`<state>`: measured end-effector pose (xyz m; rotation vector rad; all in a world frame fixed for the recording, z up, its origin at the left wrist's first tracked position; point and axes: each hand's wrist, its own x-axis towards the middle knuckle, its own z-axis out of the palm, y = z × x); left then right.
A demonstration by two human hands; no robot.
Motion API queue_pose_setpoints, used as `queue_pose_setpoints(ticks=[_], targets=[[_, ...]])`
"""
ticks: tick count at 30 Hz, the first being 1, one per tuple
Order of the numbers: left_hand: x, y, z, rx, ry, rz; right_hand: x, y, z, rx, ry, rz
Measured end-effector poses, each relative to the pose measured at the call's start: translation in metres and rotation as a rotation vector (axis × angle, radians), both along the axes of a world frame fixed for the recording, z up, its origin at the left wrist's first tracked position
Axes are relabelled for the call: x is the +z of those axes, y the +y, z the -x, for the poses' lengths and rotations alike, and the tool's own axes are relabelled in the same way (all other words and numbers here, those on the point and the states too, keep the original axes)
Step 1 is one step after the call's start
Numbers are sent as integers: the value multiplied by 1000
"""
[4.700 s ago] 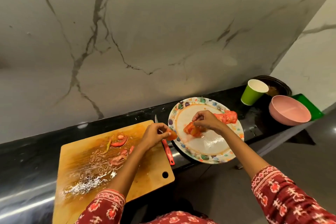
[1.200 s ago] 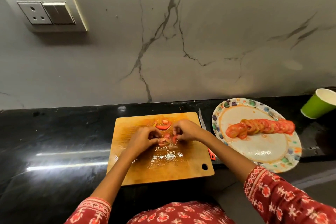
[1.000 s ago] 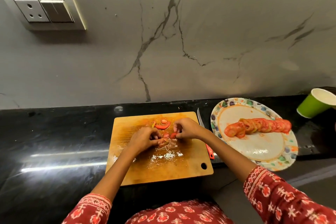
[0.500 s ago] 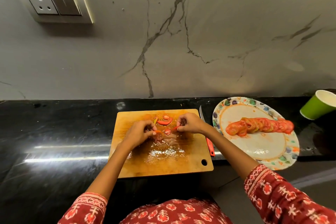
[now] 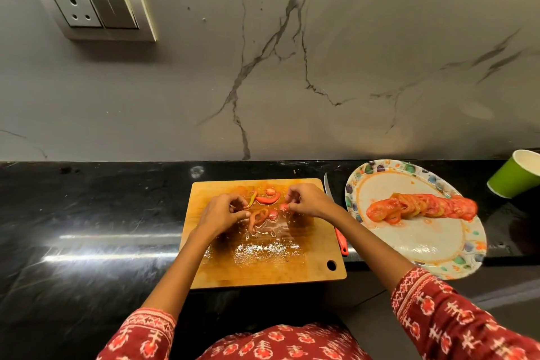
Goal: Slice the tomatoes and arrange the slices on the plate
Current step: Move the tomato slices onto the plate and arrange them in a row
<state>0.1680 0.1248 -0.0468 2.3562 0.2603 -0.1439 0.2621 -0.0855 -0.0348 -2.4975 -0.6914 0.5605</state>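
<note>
Both hands pinch wet tomato bits: left hand (image 5: 217, 215) & right hand (image 5: 306, 202). Lift gently, over to plate (image 5: 455, 260).

Both hands hover over the cutting board (image 5: 263, 242): left hand (image 5: 222, 215) with fingers curled near its centre, right hand (image 5: 306, 202) pinching near its far edge.

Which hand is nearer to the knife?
Right. The right hand is over the board's right part, just beside the knife. The left hand is farther, toward the board's left.
</note>
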Motion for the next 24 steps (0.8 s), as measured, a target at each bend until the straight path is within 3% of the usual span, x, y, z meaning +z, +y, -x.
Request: queue_pose_setpoints(ticks=[10,17,24], targets=[[-2,11,-8,55,-79,-7,7,42,11,122,-58,-33],[-5,24,-2,99,-108,-8,3,72,19,315,-149,142],[-5,25,0,122,-121,-17,-1,77,21,361,-163,248]])
